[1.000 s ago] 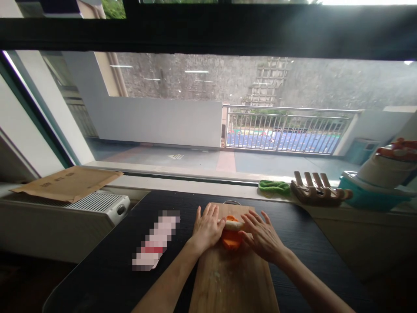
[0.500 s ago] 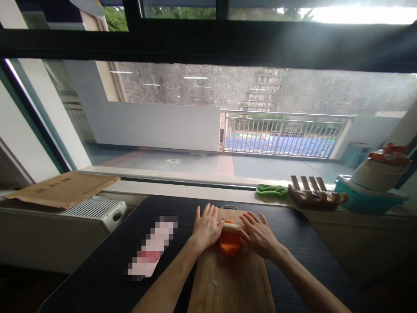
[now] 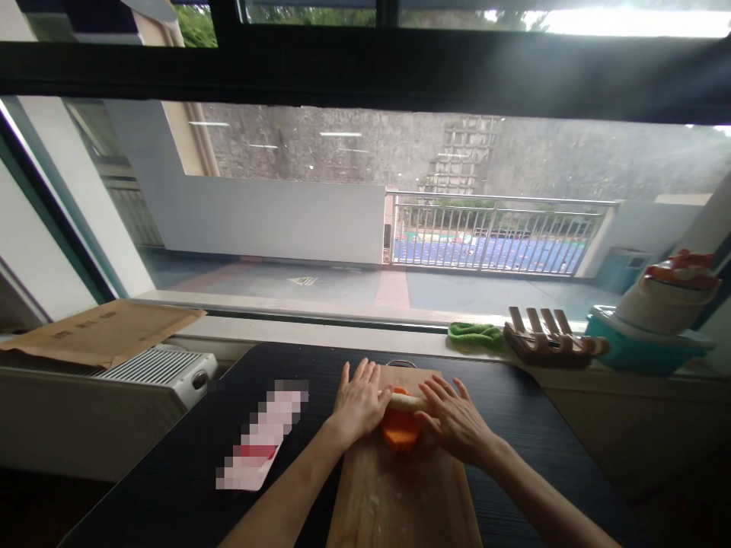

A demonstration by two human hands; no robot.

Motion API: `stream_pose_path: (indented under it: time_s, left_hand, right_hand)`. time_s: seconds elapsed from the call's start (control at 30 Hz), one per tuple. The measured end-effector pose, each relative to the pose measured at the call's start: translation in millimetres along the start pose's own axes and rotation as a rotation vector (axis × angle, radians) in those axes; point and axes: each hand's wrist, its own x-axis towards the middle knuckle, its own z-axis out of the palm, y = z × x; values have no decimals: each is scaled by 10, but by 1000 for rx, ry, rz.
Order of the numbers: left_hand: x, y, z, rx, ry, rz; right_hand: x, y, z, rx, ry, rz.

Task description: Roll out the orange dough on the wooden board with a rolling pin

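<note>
A pale wooden rolling pin (image 3: 404, 402) lies crosswise over a flattened piece of bright orange dough (image 3: 400, 434). The dough rests on the far part of a long wooden cutting board (image 3: 403, 502). On the pin's left end lies my left hand (image 3: 361, 399), its fingers stretched forward and the thumb along the pin. My right hand (image 3: 454, 415) presses flat on the right end, with fingers spread. Both palms cover the ends of the pin, and part of the dough's right edge is hidden by my right hand.
The board lies on a dark table (image 3: 514, 457); a blurred-out pinkish item (image 3: 260, 445) is on its left. Along the windowsill are a green cloth (image 3: 475, 335), a brown rack (image 3: 548, 339) and a teal box (image 3: 645, 342). Brown paper (image 3: 106, 331) covers a heater (image 3: 171, 373).
The rolling pin has shifted slightly toward me over the dough, and my right hand has come a little nearer with it. My left hand has barely moved.
</note>
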Motion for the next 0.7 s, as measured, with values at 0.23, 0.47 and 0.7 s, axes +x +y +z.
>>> stream_pose_path:
  time_s: [0.23,0.47,0.7]
  left_hand:
    - [85,5,10,11,-18,-18]
    - [114,-5,11,21,-37,-19]
    - [407,-16,49,34,-20,-62]
  right_hand:
    - [52,43,-16,7,-42,31]
    - [43,44,-30,27,-64,-3]
    - [317,151,-26,4,-41,122]
